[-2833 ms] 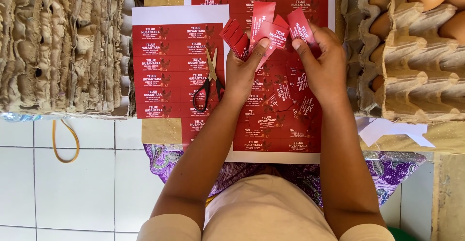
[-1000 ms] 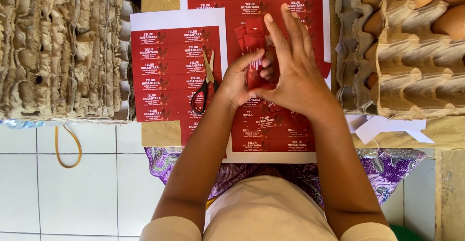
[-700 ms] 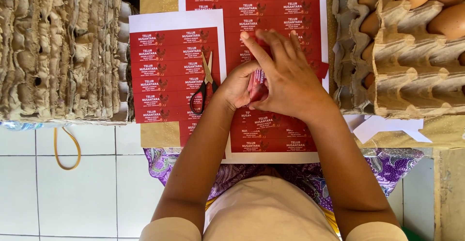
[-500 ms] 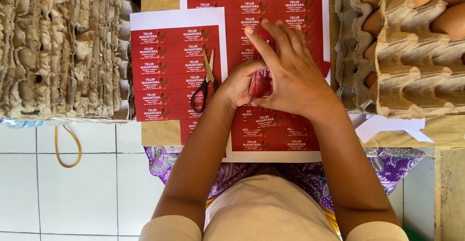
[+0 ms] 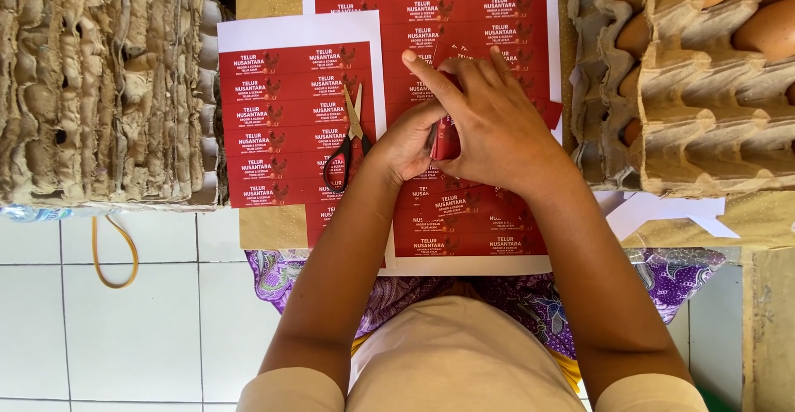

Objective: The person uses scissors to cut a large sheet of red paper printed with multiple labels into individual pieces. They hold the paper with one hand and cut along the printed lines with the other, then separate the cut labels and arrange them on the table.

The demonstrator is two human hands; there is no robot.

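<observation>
White floor tiles frame sheets of red labels — scissors lie beside them. The cut label strips, fanned moments ago, are now gathered, clenched between left hand and right hand.

label sheets: glossy paper | egg trays: rough pulp | scissors: metal

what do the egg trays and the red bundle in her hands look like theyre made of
Egg trays: moulded paper pulp by the look, matte grey-brown, rough fibrous edges. Red bundle, pinched between left hand and right hand: probably thin printed paper, matching the label sheets.
</observation>
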